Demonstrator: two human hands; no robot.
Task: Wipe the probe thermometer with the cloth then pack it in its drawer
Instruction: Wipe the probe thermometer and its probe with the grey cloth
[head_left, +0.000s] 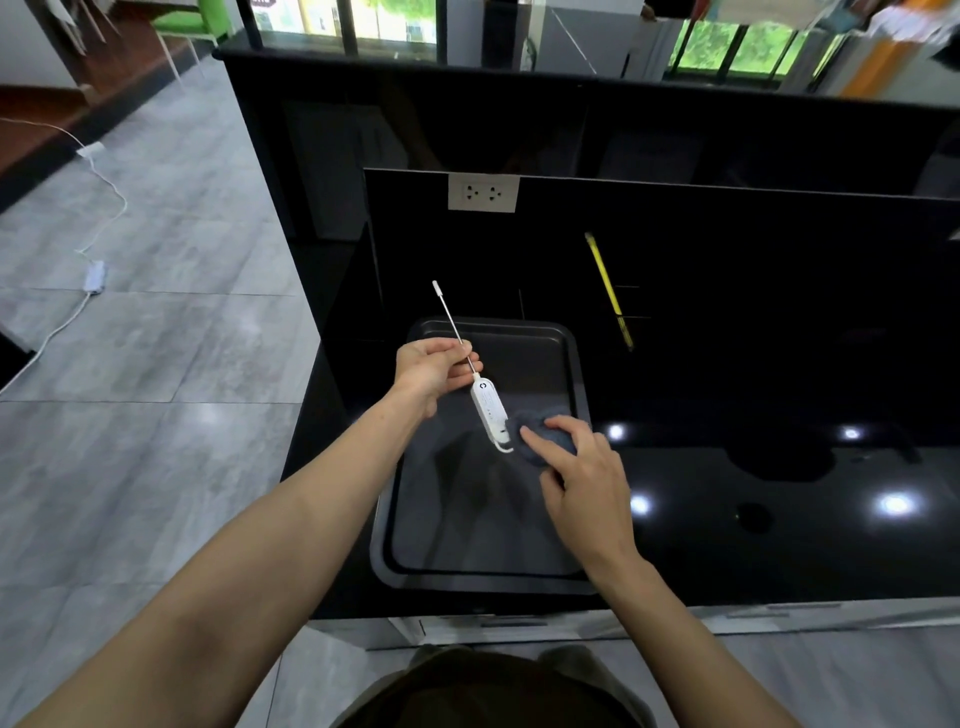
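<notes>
Probe thermometer (488, 410) held above the black baking tray (483, 519), metal stem pointing away from me. Both my forearms reach in over the tray. Tray sits on a glossy black countertop (753, 389); grey tiled floor (156, 338) left of it. My left hand (431, 371) pinches the stem. My right hand (582, 483) grips the dark cloth (540, 434) against the thermometer's white body.
</notes>
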